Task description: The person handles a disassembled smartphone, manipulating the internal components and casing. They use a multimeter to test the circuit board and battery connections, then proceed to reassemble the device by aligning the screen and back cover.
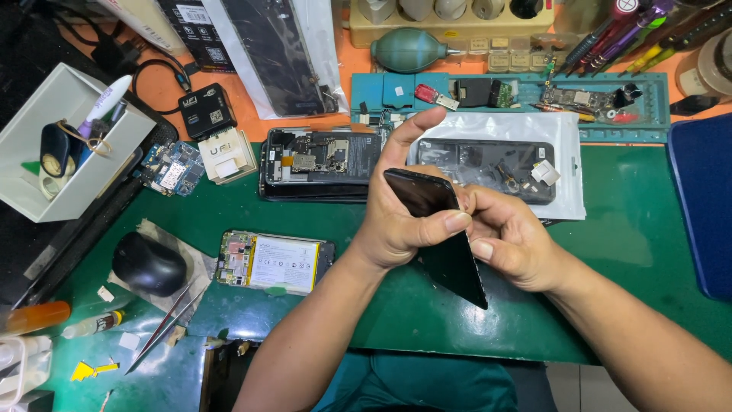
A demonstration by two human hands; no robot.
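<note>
Black phone panel held tilted above the green mat, near the middle of its front edge, upper corner raised toward the far side and lower corner pointing down at the person's lap. Left hand wrapped round the upper part, thumb laid across the dark face, index finger stretched straight up and free. Right hand closed against the right edge, thumb and fingertips pinching the panel just beside the left thumb. Directly behind the hands, toward the far edge of the mat: an opened phone with bare circuitry, and to its right a black phone frame lying on a clear plastic bag. Left of the hands, flat on the mat: another opened phone with a white battery. Further left, near the front left corner: a black mouse on a scrap of cloth, and tweezers lying slantwise. Along the left edge: a white box of small items, a loose circuit board, and a small black adapter. Beyond the far edge of the mat: a teal repair tray with parts, a green air blower, and a row of screwdrivers at the far right corner.
</note>
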